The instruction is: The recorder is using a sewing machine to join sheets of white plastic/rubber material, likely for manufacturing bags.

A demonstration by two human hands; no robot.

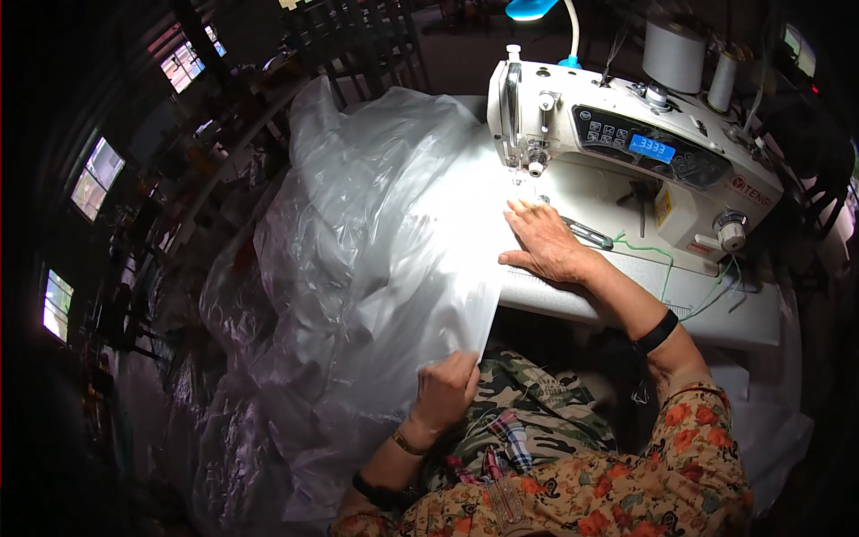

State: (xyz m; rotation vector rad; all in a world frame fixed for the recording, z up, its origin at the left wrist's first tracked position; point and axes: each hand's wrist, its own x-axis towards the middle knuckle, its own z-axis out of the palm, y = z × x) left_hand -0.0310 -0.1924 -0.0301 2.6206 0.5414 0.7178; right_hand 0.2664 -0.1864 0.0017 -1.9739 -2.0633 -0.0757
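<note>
A large sheet of translucent white plastic (385, 233) drapes over the left of the sewing table and hangs down toward my lap. My left hand (447, 389) is closed around the sheet's near edge, just above my knees. Flat on the machine bed lies my right hand (548, 243), fingers stretched toward the needle area and thumb by the sheet's right edge. The white sewing machine (573, 116) stands over the far end of that edge; glare hides the detail under its presser foot (523, 185). Beside my right hand rest thread snips (586, 234) tied to a green cord (658, 249).
A large white thread cone (674, 58) and a narrower thread spool (723, 82) stand behind the machine. A blue-headed lamp (531, 9) lights the sewing area. The table's front edge (716, 333) runs under my right forearm. More crumpled plastic (233, 421) spreads at the lower left.
</note>
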